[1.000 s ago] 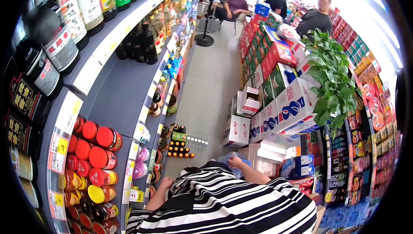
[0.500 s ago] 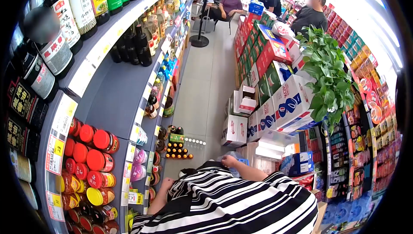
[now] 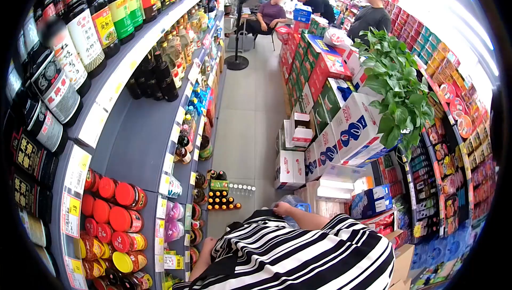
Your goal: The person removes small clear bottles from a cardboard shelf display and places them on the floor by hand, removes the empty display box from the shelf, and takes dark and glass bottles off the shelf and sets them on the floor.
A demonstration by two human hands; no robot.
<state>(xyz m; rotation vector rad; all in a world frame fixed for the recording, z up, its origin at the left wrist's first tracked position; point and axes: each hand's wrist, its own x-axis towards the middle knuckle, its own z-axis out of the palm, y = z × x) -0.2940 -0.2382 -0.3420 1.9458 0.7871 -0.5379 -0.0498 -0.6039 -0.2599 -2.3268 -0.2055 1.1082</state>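
My right hand [image 3: 281, 209] is low in the centre, its fingers closed at the rim of a clear, bluish plastic container [image 3: 296, 202]; exactly what they grip is too small to tell. Close to the left shelf, my left hand [image 3: 208, 244] hangs beside the striped shirt [image 3: 309, 252], its fingers too small to make out. On the floor ahead stand several orange-capped bottles [image 3: 223, 200] and a group of clear-capped ones [image 3: 241, 189]. Red-lidded jars [image 3: 126, 219] fill part of the left shelf.
Stacked cartons [image 3: 356, 127] and a leafy plant [image 3: 397, 90] line the right side. A fan [image 3: 237, 62] stands farther up the aisle. Several people are at the back, one seated person [image 3: 270, 15] among them. Sauce bottles [image 3: 85, 29] crowd the upper left shelf.
The view has shifted, so the shelf, fan and cartons sit farther left or lower. My right hand stays by the container. The standing person at the back right has turned.
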